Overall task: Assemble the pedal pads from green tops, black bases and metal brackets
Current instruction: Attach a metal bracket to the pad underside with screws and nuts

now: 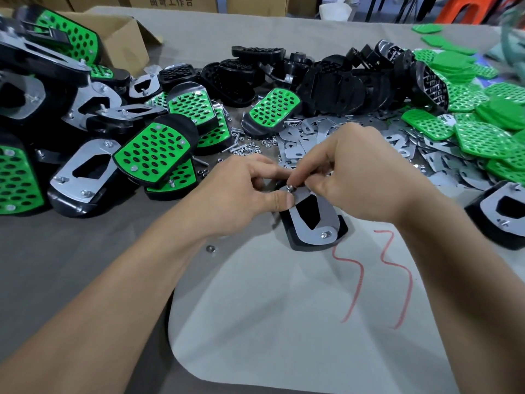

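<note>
A pedal pad (pixel 314 223) lies bracket side up in front of me, its metal bracket (pixel 326 220) on the black base. My left hand (pixel 244 191) grips the pad's far left edge, thumb pressed on the bracket. My right hand (pixel 355 172) pinches a small nut (pixel 291 188) on a bolt at the bracket's far end. Another nut (pixel 324 235) sits on the near bolt. The green top is hidden underneath.
Finished pads (pixel 153 155) are piled at the left by a cardboard box (pixel 125 38). Black bases (pixel 326 78) lie behind, loose brackets (pixel 309 137) and nuts (pixel 250 146) in the middle, green tops (pixel 483 118) at the right. One pad (pixel 502 214) rests at the right edge.
</note>
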`<state>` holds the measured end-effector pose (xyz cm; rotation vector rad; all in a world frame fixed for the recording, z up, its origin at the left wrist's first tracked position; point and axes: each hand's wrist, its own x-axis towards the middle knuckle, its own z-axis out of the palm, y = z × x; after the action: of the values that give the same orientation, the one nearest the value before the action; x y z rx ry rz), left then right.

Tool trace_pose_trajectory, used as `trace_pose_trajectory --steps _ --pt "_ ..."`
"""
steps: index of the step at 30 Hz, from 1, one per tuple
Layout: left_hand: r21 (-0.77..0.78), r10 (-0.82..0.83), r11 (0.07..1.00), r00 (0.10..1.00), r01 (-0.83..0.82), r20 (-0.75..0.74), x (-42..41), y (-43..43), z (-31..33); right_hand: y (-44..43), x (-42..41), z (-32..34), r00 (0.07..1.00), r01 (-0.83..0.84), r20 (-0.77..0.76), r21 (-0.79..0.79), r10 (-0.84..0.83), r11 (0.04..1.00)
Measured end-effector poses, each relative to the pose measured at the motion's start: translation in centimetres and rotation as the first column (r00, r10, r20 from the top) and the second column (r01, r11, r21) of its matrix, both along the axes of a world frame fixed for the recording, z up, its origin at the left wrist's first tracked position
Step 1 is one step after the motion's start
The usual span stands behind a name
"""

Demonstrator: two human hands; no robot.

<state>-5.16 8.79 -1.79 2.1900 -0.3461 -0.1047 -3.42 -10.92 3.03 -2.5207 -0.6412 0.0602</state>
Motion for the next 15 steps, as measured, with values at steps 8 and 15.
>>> trace_pose_trajectory --steps 8,15 --pt "0.006 0.004 1.000 1.000 -0.004 0.006 0.05 0.15 -0.21 -0.12 -0.42 -0.50 0.999 0.021 -0.041 0.081 -0.018 0.996" --pt "0.002 0.023 1.000 1.000 -0.023 -0.013 0.16 -0.04 -0.07 -0.80 -0.61 -0.87 0.990 0.065 -0.132 0.198 -0.039 0.978"
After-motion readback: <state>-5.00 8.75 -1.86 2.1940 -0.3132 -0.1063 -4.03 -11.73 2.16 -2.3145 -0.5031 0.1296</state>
